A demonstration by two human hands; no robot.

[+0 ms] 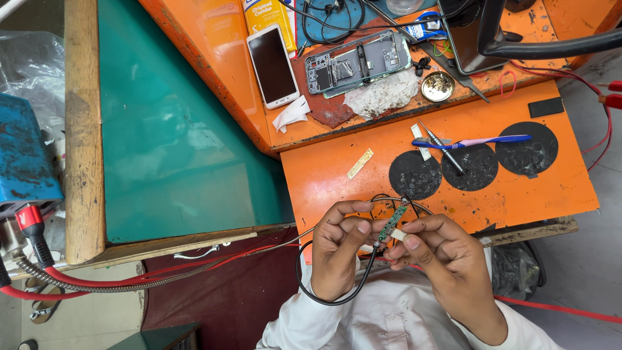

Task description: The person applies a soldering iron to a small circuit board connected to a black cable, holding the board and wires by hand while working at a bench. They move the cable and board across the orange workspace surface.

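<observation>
Pinching a small green circuit board (392, 223) between both hands, just off the near edge of the orange surface (324, 175). Board's long axis runs diagonal: upper end tilts away and to the right, lower end comes toward the person and to the left. Left hand (340, 249) sits at the board's lower-left, thumb and forefinger closed on that end, other fingers curled in. Right hand (447, 259) is at the board's right side, fingertips pinched on a small white piece at its edge, wrist angled in from the lower right. Both hands touch the board, equally near; neither is spread. A thin black cable (330, 295) loops down from the board's lower end, under the left hand. Beyond the board, 3 black round pads (414, 175) and a blue toothbrush (479, 140) lie on the surface, well apart from the hands.
</observation>
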